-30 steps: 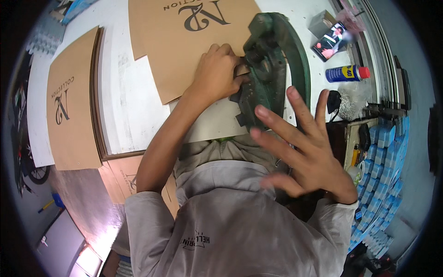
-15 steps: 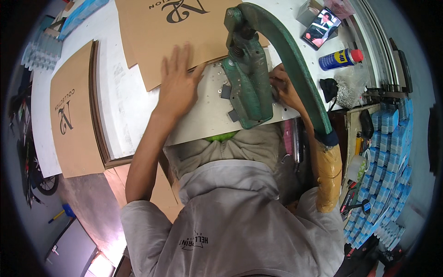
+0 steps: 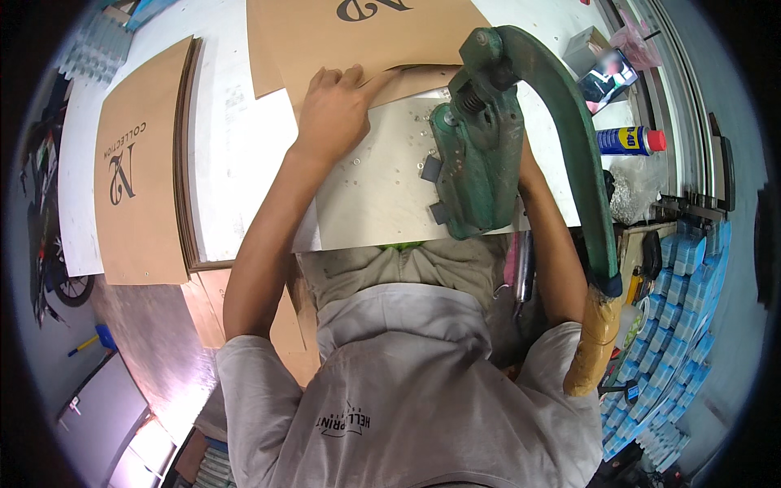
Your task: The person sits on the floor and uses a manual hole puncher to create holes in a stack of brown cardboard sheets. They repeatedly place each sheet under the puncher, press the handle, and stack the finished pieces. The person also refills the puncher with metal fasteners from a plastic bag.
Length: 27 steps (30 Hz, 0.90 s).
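My left hand is at the near edge of a stack of brown cardboard sheets with dark printing. Its fingers are curled over the top sheet, with the thumb along the edge. A dark gap shows under that edge, which is slightly raised. To the right stands a green hand-lever press on a pale board dotted with small metal rings. My right forearm reaches up behind the press, whose body hides the right hand. The press's long curved lever arcs over that forearm and ends in a tape-wrapped handle.
Another cardboard stack lies at the left of the white table. At the right are a phone, a blue spray can with red cap and a clear bag of small metal pieces. Blue-and-clear packs are piled beyond.
My head view has shifted. The left hand's spread fingers have curled at the sheet edge, which has lifted. My right hand has moved farther forward, out of sight behind the press.
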### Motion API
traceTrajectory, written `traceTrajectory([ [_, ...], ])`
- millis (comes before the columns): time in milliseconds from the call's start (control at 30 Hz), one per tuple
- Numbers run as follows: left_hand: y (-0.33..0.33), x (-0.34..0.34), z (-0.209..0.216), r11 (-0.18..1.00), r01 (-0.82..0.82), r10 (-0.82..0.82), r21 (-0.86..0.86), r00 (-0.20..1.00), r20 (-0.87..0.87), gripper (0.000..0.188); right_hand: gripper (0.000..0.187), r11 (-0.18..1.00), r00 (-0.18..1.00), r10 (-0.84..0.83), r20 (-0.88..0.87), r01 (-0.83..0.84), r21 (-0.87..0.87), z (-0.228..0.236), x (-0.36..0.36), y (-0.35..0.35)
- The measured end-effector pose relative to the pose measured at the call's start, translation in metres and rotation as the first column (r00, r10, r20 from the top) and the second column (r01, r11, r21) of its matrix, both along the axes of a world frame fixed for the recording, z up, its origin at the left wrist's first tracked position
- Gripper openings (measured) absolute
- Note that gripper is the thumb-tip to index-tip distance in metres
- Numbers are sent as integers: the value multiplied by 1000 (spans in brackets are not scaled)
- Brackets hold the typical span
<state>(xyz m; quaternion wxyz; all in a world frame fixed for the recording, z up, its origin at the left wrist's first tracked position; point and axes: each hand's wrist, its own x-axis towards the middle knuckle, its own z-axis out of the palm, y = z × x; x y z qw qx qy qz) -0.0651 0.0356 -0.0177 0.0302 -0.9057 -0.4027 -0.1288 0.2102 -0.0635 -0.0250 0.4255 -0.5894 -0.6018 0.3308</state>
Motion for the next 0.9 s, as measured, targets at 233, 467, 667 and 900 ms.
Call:
traceTrajectory([
  [233, 5, 17, 5, 999, -8, 10, -49, 999, 37, 76, 45, 987, 998, 25, -51, -32, -160, 34, -1, -2],
  [467, -3, 28, 8, 994, 26, 2, -105, 967, 256, 54, 35, 974, 999, -41, 32, 47, -223, 30, 13, -13],
  [667, -17, 54, 22, 967, 136, -46, -215, 925, 376, 38, 20, 945, 737, -282, -615, 101, -312, 30, -13, 2],
  [900, -44, 65, 18, 945, 177, 3, -275, 837, 548, 25, 14, 906, 860, -356, -367, 221, -360, 30, -7, -12],
])
